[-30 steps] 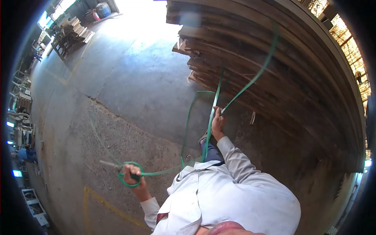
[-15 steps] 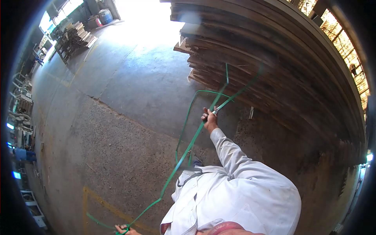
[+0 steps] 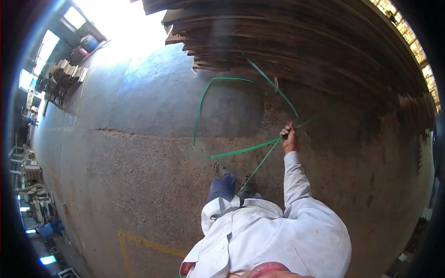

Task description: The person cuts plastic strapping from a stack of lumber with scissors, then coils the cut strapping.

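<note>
My right hand [image 3: 288,135] is stretched out in front of me, its fingers wrapped round a green strap [image 3: 245,150]. From this fist one length runs left to a loose end above my feet. A thinner length [image 3: 263,167] slants down to my waist. Above the hand, another green length [image 3: 271,84] rises toward the stacked boards [image 3: 278,41]. A bent green piece [image 3: 200,109] arcs over the floor on the left. My left hand is out of the picture.
The tall stack of long boards fills the upper right. A crack [image 3: 116,131] crosses the concrete floor [image 3: 153,106], with a yellow line [image 3: 153,244] at lower left. Wood pieces [image 3: 62,83] and a blue drum [image 3: 89,43] stand far left. A person in blue [image 3: 50,228] is at the left edge.
My right hand has swung to the right with the strap. My left hand, holding the strap at the bottom before, has left the view. The view has turned, and my legs now show.
</note>
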